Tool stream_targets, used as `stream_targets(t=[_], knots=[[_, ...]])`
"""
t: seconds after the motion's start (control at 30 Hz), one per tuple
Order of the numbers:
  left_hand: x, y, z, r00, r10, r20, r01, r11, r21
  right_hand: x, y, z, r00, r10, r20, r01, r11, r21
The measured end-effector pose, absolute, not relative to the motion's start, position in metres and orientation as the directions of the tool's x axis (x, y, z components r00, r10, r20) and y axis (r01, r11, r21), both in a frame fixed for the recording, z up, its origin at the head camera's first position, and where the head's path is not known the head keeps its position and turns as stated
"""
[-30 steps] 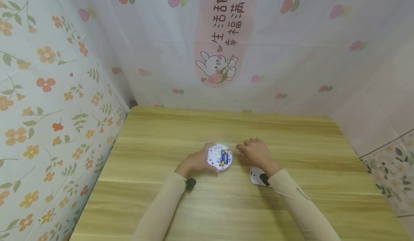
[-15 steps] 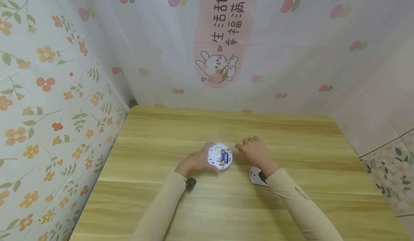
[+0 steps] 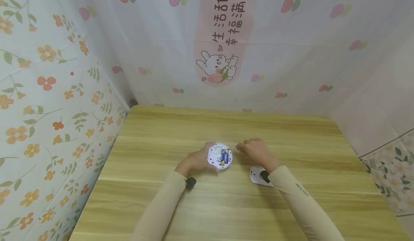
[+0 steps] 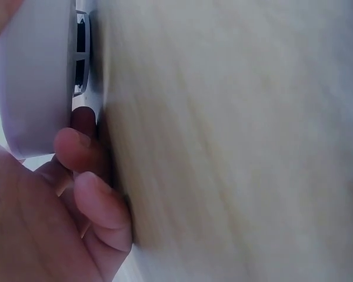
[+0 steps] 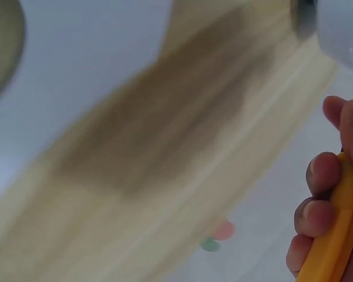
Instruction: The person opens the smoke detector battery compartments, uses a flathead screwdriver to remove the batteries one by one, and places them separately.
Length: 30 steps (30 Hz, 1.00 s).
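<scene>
A round white device (image 3: 220,156) with a blue and yellow battery showing in its open back sits on the wooden table (image 3: 226,205). My left hand (image 3: 203,158) grips its left rim; in the left wrist view the fingers (image 4: 82,147) curl under the device (image 4: 35,76). My right hand (image 3: 242,148) holds a yellow-handled screwdriver (image 5: 335,235), fingers (image 5: 317,176) wrapped round the handle. Its thin shaft (image 3: 233,148) points at the device's right edge (image 5: 341,23).
A small white cover plate (image 3: 256,176) lies flat on the table, partly under my right wrist. Patterned sheets wall in the table at the back, left and right. Bare wood (image 3: 210,122) stretches beyond the hands.
My right hand and forearm have shifted very slightly. The left hand and the device have stayed where they were.
</scene>
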State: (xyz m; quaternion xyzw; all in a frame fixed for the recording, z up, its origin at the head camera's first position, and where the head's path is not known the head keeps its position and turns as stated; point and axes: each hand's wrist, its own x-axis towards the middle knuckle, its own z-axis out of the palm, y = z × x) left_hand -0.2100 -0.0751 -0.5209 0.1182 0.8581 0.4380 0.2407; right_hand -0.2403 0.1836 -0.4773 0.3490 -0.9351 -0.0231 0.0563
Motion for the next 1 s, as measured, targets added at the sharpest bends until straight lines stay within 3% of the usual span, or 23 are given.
stream_targets(t=[0.5,1.0], knots=[[-0.211,-0.075,-0.521,-0.855,0.415,-0.311,-0.001,0.597,0.802,-0.247,0.194,-0.492,-0.777,-0.629,0.034,-0.623,0.760,-0.183],[-0.213,-0.074,-0.525,-0.858,0.415,-0.303,0.010,0.603,0.798,-0.250,0.197,-0.499,-0.782,-0.623,-0.004,-0.591,0.744,-0.312]])
